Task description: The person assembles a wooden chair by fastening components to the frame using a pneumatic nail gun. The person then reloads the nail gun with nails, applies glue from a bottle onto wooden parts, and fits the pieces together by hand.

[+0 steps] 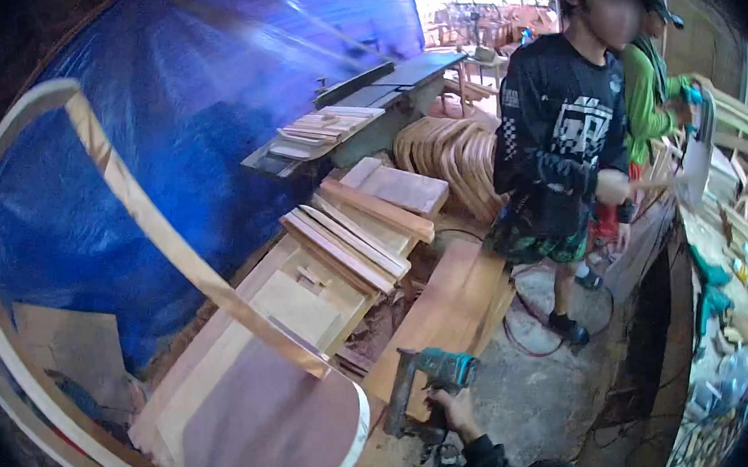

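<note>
My right hand is wrapped round the grip of a teal and black cordless nail gun, held upright near the lower middle. Its sleeve is dark. To the left of the tool stands a large bent wooden strip frame, curving up from the lower edge and looping back down. Below its end lies a brown panel with a rounded, pale-edged side, close to the nail gun but apart from it. My left hand does not show.
Stacked boards and a brown plank lie ahead. Behind them are curved wooden pieces and a machine table. A blue tarp hangs left. Two people stand ahead right, beside a cluttered bench. A red hose crosses the floor.
</note>
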A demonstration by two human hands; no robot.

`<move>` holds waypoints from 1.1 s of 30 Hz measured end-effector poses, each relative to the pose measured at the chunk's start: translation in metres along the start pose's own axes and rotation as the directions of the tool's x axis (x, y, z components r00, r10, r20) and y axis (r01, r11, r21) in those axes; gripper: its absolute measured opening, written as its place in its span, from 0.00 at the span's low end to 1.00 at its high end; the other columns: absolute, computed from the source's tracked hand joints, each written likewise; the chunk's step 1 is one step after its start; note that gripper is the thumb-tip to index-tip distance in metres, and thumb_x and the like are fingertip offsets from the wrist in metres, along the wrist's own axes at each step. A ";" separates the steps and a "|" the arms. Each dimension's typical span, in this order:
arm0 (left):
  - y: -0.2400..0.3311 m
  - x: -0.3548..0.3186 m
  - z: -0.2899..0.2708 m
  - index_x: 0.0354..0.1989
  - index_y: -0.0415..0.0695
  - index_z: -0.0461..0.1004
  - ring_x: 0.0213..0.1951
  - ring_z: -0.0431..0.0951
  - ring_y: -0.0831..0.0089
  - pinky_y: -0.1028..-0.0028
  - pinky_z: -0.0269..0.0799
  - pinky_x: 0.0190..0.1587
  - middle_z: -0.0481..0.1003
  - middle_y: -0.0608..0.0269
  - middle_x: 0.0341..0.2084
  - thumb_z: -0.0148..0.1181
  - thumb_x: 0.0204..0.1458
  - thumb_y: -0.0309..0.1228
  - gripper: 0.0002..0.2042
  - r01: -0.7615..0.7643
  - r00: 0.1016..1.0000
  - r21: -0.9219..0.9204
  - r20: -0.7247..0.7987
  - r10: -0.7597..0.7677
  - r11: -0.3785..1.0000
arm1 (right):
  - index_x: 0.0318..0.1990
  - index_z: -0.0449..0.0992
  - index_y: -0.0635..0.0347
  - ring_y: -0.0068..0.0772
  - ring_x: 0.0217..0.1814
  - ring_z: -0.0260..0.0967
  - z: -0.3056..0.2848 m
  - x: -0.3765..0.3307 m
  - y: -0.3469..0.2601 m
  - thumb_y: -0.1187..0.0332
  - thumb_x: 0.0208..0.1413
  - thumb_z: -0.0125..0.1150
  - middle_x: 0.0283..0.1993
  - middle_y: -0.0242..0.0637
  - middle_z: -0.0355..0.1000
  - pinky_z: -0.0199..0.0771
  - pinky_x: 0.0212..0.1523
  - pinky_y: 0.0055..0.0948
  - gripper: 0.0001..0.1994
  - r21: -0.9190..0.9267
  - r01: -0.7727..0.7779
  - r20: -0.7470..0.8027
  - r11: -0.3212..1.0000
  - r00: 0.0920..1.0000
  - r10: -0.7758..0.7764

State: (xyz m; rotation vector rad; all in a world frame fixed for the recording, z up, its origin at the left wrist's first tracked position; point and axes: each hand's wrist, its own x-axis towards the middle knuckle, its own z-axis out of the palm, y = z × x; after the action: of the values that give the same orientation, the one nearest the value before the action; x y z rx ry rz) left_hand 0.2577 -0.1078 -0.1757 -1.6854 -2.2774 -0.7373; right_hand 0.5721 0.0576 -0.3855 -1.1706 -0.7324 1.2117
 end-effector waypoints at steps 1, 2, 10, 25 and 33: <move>-0.004 0.011 0.009 0.41 0.43 0.73 0.44 0.72 0.55 0.61 0.66 0.48 0.73 0.54 0.39 0.61 0.41 0.37 0.18 -0.033 0.999 -0.037 0.027 0.034 0.999 | 0.33 0.74 0.66 0.26 0.24 0.70 -0.004 -0.006 -0.008 0.73 0.43 0.62 0.25 0.35 0.72 0.71 0.27 0.27 0.09 0.072 -0.143 0.019 0.987 0.990 0.142; -0.011 0.011 0.020 0.42 0.43 0.73 0.45 0.72 0.55 0.61 0.65 0.48 0.73 0.54 0.40 0.61 0.42 0.37 0.18 -0.030 0.999 -0.055 0.038 0.032 0.998 | 0.33 0.74 0.66 0.26 0.23 0.70 -0.009 0.001 0.001 0.73 0.44 0.61 0.25 0.36 0.72 0.72 0.27 0.26 0.08 0.104 -0.131 0.014 0.986 0.991 0.130; -0.120 0.021 0.154 0.47 0.43 0.71 0.50 0.69 0.54 0.61 0.62 0.53 0.70 0.52 0.47 0.60 0.43 0.41 0.23 0.082 0.994 -0.106 0.074 -0.074 0.991 | 0.31 0.71 0.66 0.28 0.25 0.71 -0.009 -0.007 -0.033 0.76 0.43 0.63 0.26 0.36 0.72 0.73 0.26 0.27 0.08 0.122 -0.091 -0.027 0.988 0.995 0.095; -0.192 0.021 0.220 0.43 0.45 0.75 0.57 0.60 0.58 0.58 0.44 0.62 0.69 0.56 0.49 0.69 0.36 0.41 0.24 0.034 0.987 -0.316 0.159 0.017 0.948 | 0.28 0.73 0.64 0.21 0.24 0.60 -0.022 -0.023 -0.034 0.67 0.48 0.60 0.23 0.29 0.64 0.60 0.25 0.24 0.08 0.068 -0.058 -0.198 0.996 0.978 0.070; -0.171 0.028 0.252 0.39 0.41 0.75 0.50 0.65 0.57 0.57 0.49 0.57 0.72 0.53 0.43 0.68 0.36 0.47 0.25 -0.003 0.994 -0.219 0.105 0.027 0.976 | 0.43 0.74 0.59 0.28 0.34 0.68 -0.063 -0.006 0.007 0.67 0.44 0.62 0.30 0.34 0.71 0.68 0.35 0.33 0.16 -0.612 0.358 0.227 0.705 0.934 -0.276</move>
State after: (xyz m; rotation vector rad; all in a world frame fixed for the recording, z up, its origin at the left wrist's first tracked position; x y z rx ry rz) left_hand 0.1186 0.0070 -0.4232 -1.8779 -2.3243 -0.9471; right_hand 0.6260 0.0338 -0.4088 -1.4527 -1.4665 0.7394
